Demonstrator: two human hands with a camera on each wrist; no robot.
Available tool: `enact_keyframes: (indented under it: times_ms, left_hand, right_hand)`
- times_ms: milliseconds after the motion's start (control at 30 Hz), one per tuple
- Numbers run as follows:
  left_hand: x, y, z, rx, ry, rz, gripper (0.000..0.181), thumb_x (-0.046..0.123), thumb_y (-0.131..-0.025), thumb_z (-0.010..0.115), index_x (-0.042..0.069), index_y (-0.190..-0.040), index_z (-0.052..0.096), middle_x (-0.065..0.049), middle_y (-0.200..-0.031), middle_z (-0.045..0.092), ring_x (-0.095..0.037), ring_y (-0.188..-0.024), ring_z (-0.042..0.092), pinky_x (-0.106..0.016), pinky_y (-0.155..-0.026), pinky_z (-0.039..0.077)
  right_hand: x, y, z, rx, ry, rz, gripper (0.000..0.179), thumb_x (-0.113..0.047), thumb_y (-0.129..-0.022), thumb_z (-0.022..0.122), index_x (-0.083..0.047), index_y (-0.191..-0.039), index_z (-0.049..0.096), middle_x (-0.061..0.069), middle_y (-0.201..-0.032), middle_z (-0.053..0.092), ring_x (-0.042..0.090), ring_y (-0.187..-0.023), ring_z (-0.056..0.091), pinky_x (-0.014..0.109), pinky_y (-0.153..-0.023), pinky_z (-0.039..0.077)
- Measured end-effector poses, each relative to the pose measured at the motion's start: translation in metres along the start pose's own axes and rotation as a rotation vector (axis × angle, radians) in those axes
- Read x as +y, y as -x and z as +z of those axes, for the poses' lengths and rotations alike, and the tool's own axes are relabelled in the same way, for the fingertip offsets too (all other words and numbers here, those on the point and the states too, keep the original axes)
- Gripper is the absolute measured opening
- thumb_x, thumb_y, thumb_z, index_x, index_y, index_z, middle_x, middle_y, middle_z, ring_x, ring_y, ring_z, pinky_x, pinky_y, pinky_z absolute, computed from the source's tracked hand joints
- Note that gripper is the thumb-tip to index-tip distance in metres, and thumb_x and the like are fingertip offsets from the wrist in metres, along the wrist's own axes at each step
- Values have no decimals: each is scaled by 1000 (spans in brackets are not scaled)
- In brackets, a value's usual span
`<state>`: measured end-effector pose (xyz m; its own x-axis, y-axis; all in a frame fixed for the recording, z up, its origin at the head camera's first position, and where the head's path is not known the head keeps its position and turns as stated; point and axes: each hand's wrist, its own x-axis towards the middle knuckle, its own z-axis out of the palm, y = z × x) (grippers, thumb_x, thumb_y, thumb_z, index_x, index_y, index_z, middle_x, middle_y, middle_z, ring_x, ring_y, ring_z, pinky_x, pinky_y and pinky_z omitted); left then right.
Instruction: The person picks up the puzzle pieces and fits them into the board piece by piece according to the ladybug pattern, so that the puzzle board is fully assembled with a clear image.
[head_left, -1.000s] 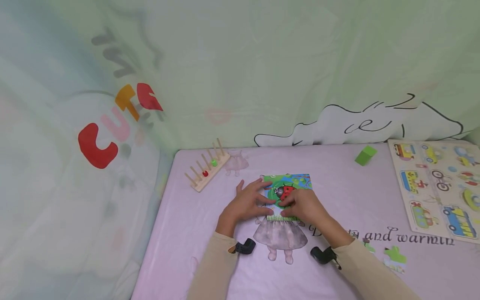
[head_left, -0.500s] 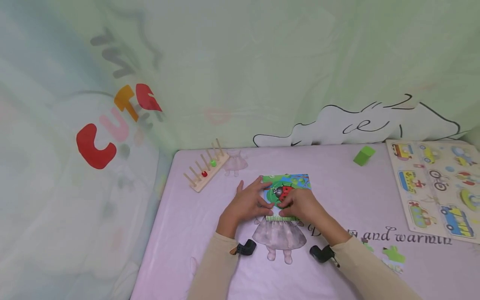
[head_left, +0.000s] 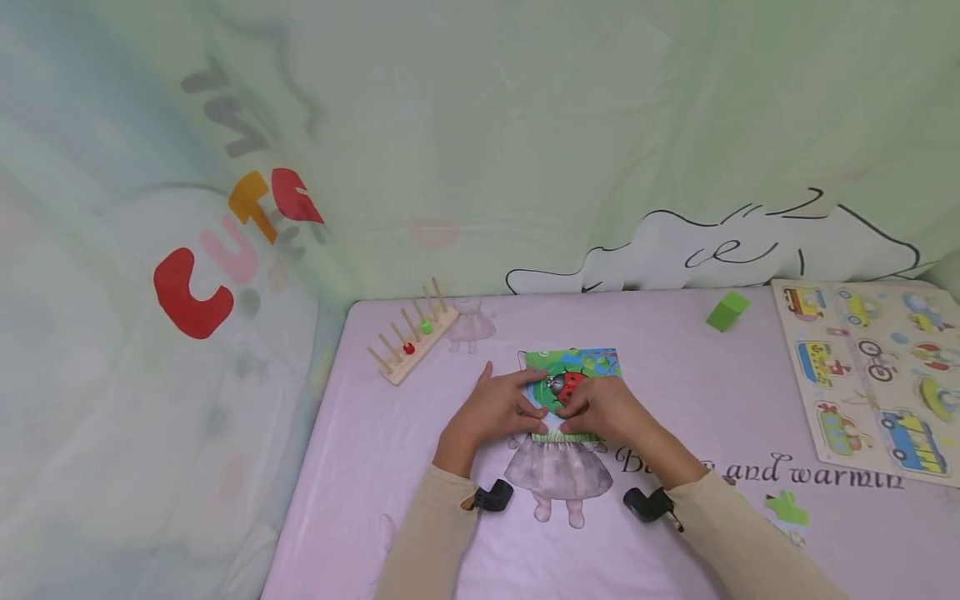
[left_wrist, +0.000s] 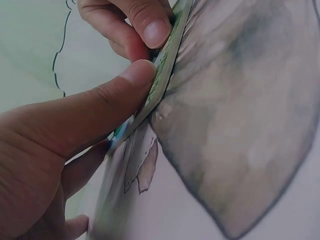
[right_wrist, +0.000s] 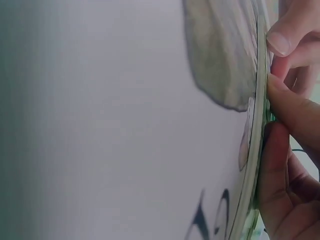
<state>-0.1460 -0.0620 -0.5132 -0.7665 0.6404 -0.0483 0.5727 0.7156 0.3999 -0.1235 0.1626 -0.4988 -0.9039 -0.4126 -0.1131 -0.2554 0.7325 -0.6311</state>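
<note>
A ladybug jigsaw puzzle point(head_left: 537, 362), green and blue with a grass strip along its lower edge, lies flat on the tablecloth. My left hand point(head_left: 487, 408) rests on its left side, fingers spread and the thumb near the bottom edge. From the right, my right hand point(head_left: 609, 410) reaches over the picture with bent fingers. Its thumb and index fingertips meet the puzzle's lower middle, close to the left thumb. In the left wrist view the left thumb point(left_wrist: 135, 75) touches the board beside the grass strip. Whether a loose piece sits under the right fingertips is hidden.
Green jigsaw pieces point(head_left: 787, 508) lie by the right forearm. A wooden vehicle puzzle board point(head_left: 847, 333) is at the far right, with a green block point(head_left: 727, 312) to its left. A peg rack point(head_left: 420, 346) with red and green beads stands at back left.
The left hand's upper fingers have drawn back slightly and lower along the puzzle's left edge. The right hand stays almost where it was.
</note>
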Motion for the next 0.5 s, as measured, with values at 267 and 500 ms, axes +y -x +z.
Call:
enact_keyframes:
  times_ms: [267,500]
  left_hand:
    - [0,-1,3,-1,-7,-25,31,52,-77,84,32,-99,83,16,-153,51,-5,-146,44,-70,-121,16]
    - [0,-3,4,-2,-5,-37,30,51,-77,84,31,-98,84,17,-152,52,-4,-147,41,-69,-121,15]
  right_hand:
    - [-2,-2,-1,2,46,-4,18,-22,-73,92,-12,-85,85,0,-87,75,17,-82,67,32,-69,55]
    - [-7,-3,-4,-18,76,22,19,-25,-72,93,-13,-84,85,1,-86,74,17,-80,66,33,-70,55]
